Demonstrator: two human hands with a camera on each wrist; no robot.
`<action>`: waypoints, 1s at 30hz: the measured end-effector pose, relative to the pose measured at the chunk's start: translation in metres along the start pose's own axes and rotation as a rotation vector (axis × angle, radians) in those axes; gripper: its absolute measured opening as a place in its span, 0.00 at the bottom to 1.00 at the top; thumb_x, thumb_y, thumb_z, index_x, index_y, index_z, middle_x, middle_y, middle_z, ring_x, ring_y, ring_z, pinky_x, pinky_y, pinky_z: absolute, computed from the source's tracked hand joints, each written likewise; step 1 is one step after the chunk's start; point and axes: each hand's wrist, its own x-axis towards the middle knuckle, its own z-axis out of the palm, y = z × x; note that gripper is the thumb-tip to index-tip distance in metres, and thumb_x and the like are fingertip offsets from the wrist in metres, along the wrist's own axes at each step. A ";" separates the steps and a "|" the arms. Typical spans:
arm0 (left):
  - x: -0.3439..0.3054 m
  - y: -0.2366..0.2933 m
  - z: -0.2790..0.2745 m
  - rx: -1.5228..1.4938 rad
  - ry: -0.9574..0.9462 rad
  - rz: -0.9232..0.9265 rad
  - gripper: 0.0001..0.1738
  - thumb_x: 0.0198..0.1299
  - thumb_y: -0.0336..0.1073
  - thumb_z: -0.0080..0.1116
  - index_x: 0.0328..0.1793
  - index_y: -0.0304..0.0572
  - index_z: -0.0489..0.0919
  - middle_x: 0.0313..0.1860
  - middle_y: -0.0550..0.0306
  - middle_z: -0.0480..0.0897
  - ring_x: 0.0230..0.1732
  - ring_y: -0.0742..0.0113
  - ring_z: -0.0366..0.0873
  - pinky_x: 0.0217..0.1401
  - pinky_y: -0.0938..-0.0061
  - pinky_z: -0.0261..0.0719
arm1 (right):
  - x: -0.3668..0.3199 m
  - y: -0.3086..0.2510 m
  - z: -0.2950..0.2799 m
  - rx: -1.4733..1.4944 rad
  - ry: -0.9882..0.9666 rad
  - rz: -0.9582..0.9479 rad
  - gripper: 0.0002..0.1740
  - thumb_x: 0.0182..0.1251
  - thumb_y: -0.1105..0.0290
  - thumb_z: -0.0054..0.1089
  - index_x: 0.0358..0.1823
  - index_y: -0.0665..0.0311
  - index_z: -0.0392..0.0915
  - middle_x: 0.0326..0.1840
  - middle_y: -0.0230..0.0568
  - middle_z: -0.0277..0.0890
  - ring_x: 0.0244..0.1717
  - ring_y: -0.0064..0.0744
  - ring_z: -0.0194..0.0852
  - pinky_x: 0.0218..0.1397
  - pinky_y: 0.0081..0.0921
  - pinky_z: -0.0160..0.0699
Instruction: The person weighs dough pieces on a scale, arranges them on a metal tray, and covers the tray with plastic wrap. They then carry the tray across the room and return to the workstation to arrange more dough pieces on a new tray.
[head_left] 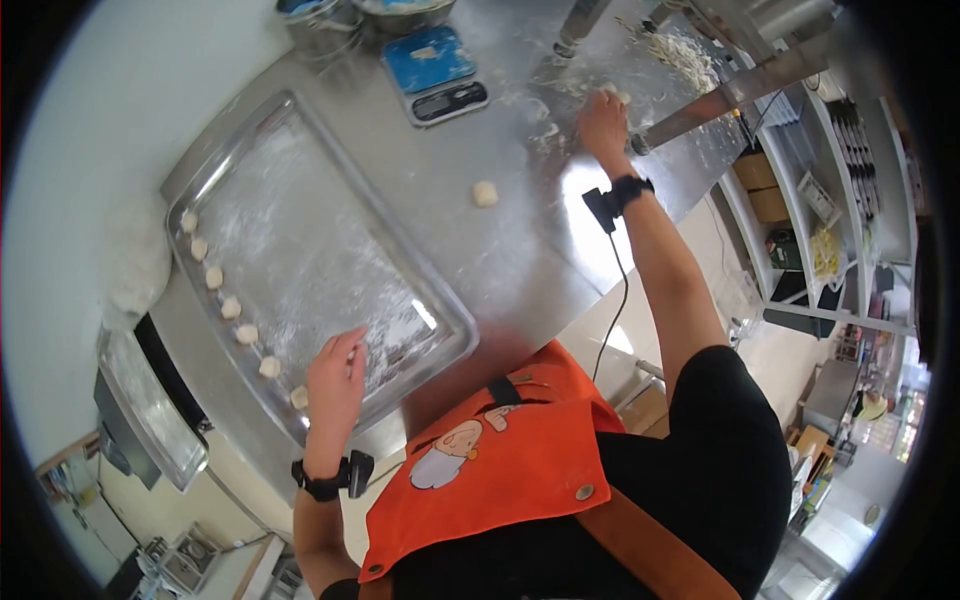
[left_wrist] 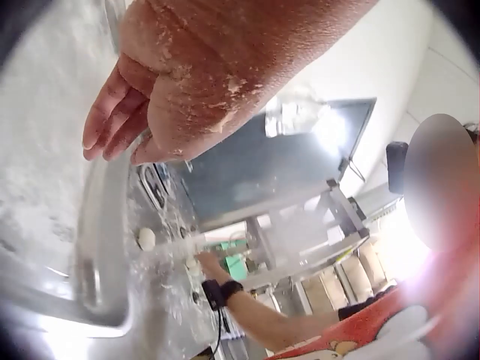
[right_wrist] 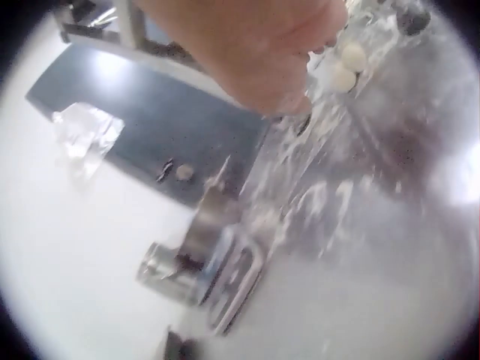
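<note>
My left hand (head_left: 337, 380) hovers over the near rim of a floured metal tray (head_left: 375, 185), its fingers loosely bent with nothing between them. Bits of dough cling to its palm in the left wrist view. Along the tray's left side lies a row of several small dough balls (head_left: 231, 307), the nearest one right beside this hand. Across the steel table my right hand (head_left: 603, 125) reaches down to the floured surface. Two pale dough pieces (right_wrist: 343, 79) show just past its fingertips, and its thumb stands apart from the fingers. One more dough ball (head_left: 484, 194) sits alone between tray and right hand.
A blue-topped kitchen scale (head_left: 430, 65) stands beyond the tray, with metal bowls (head_left: 330, 30) behind it. Metal legs (head_left: 735, 92) of a stand rise close to the right hand. Dough scraps (head_left: 685, 60) lie at the far right. A cable (head_left: 618, 310) hangs from the right wrist.
</note>
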 end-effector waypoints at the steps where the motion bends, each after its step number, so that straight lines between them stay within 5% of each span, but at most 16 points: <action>1: 0.022 0.020 0.010 0.036 -0.047 0.058 0.14 0.62 0.29 0.52 0.54 0.36 0.78 0.49 0.45 0.80 0.47 0.47 0.79 0.49 0.63 0.78 | 0.015 0.020 0.017 -0.015 0.044 0.085 0.21 0.62 0.66 0.50 0.56 0.62 0.73 0.58 0.51 0.71 0.63 0.60 0.62 0.65 0.52 0.63; 3: 0.071 0.045 0.037 0.070 -0.091 0.198 0.17 0.61 0.32 0.55 0.57 0.37 0.77 0.52 0.44 0.78 0.52 0.48 0.77 0.55 0.63 0.75 | 0.035 0.041 0.047 -0.074 0.097 0.220 0.23 0.60 0.65 0.51 0.58 0.62 0.72 0.60 0.53 0.69 0.64 0.60 0.62 0.65 0.53 0.62; 6: 0.145 0.058 0.097 0.273 -0.018 0.423 0.25 0.59 0.40 0.59 0.62 0.42 0.73 0.61 0.41 0.73 0.63 0.47 0.69 0.64 0.60 0.69 | 0.060 0.057 0.052 0.022 -0.338 0.346 0.22 0.61 0.64 0.51 0.57 0.60 0.72 0.59 0.55 0.70 0.62 0.57 0.64 0.65 0.49 0.64; 7: 0.163 0.061 0.119 0.331 0.010 0.486 0.27 0.58 0.41 0.60 0.63 0.43 0.73 0.60 0.41 0.73 0.62 0.45 0.69 0.63 0.58 0.69 | 0.063 0.072 0.068 -0.088 -0.305 0.170 0.21 0.60 0.64 0.54 0.56 0.59 0.73 0.55 0.54 0.72 0.58 0.53 0.69 0.61 0.45 0.69; 9: 0.189 0.081 0.143 0.416 -0.025 0.512 0.27 0.55 0.41 0.61 0.62 0.45 0.73 0.55 0.42 0.73 0.59 0.43 0.69 0.61 0.54 0.70 | 0.041 0.065 0.056 0.179 -0.085 0.088 0.20 0.59 0.64 0.57 0.53 0.60 0.73 0.47 0.54 0.75 0.50 0.56 0.73 0.54 0.46 0.73; 13: 0.224 0.076 0.182 0.396 0.021 0.501 0.17 0.53 0.33 0.59 0.48 0.39 0.74 0.42 0.44 0.74 0.47 0.45 0.74 0.52 0.57 0.74 | 0.006 0.021 0.019 0.589 -0.405 -0.027 0.23 0.60 0.60 0.59 0.56 0.59 0.75 0.43 0.51 0.81 0.41 0.50 0.79 0.48 0.38 0.75; 14: 0.224 0.075 0.175 0.369 0.025 0.483 0.13 0.53 0.30 0.57 0.46 0.38 0.73 0.42 0.43 0.75 0.46 0.46 0.75 0.52 0.60 0.75 | 0.001 0.008 0.008 0.914 -0.564 0.100 0.24 0.62 0.59 0.59 0.59 0.58 0.74 0.45 0.48 0.81 0.42 0.39 0.80 0.44 0.31 0.76; 16: 0.216 0.069 0.152 0.049 0.035 0.295 0.12 0.53 0.27 0.52 0.45 0.37 0.72 0.42 0.43 0.76 0.46 0.48 0.76 0.50 0.62 0.76 | 0.000 -0.028 -0.031 1.107 -0.733 0.186 0.24 0.62 0.60 0.60 0.59 0.59 0.74 0.46 0.47 0.82 0.43 0.32 0.80 0.43 0.26 0.77; 20: 0.181 0.039 0.097 -0.938 -0.279 -0.099 0.10 0.56 0.27 0.48 0.44 0.37 0.73 0.41 0.48 0.79 0.44 0.57 0.78 0.44 0.67 0.78 | -0.004 -0.108 -0.092 1.102 -0.696 -0.106 0.23 0.61 0.63 0.63 0.56 0.62 0.74 0.46 0.48 0.81 0.43 0.36 0.81 0.42 0.28 0.78; 23: 0.141 0.017 0.047 -1.366 -0.418 -0.107 0.09 0.63 0.35 0.51 0.45 0.39 0.74 0.42 0.53 0.79 0.40 0.66 0.78 0.41 0.70 0.78 | -0.015 -0.180 -0.115 1.079 -0.668 -0.429 0.23 0.59 0.63 0.65 0.54 0.65 0.74 0.46 0.50 0.80 0.44 0.41 0.81 0.43 0.31 0.79; 26: 0.112 -0.007 0.008 -1.462 -0.296 -0.118 0.15 0.66 0.44 0.53 0.47 0.40 0.74 0.41 0.54 0.79 0.31 0.70 0.77 0.32 0.76 0.76 | -0.041 -0.257 -0.135 1.060 -0.719 -0.665 0.23 0.59 0.65 0.67 0.55 0.63 0.74 0.43 0.48 0.81 0.43 0.41 0.80 0.46 0.31 0.77; 30: 0.082 -0.069 -0.040 -1.142 -0.034 -0.135 0.18 0.66 0.48 0.54 0.48 0.40 0.74 0.39 0.55 0.80 0.22 0.74 0.72 0.23 0.80 0.68 | -0.072 -0.346 -0.142 1.002 -0.574 -0.932 0.22 0.59 0.64 0.66 0.53 0.64 0.74 0.39 0.48 0.80 0.39 0.46 0.79 0.44 0.32 0.77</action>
